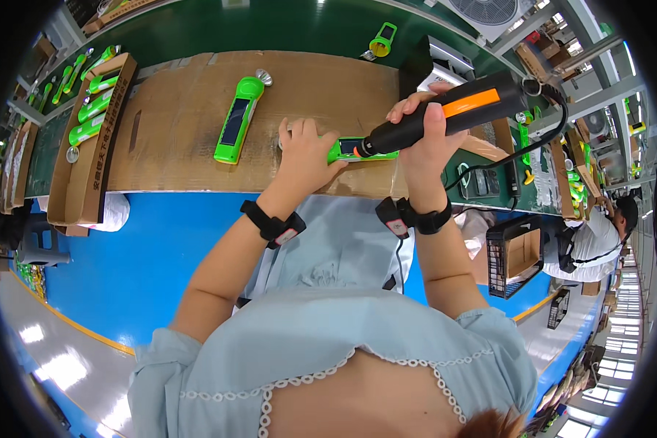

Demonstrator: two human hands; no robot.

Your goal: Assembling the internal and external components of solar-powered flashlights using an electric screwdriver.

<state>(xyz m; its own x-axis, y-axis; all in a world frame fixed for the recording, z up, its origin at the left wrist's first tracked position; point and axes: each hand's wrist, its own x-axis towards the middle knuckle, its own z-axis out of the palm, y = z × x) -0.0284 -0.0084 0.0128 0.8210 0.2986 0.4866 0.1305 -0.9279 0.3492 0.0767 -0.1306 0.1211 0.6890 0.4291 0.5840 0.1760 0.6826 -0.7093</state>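
Observation:
A green flashlight with a dark panel lies crosswise on a cardboard sheet. My left hand grips its left end, fingers curled over it, so that end is mostly hidden. In my right hand is a black electric screwdriver with an orange stripe. The tool is tilted, its tip pointing down-left and meeting the flashlight near the panel; I cannot make out a screw there. To the left, another green flashlight lies on the cardboard, a shiny reflector at its upper end.
At the left, an open cardboard box holds several green flashlights. A green frame-like part lies on the far side of the bench. The screwdriver's cable loops down at the right. A black crate and a seated person are farther right.

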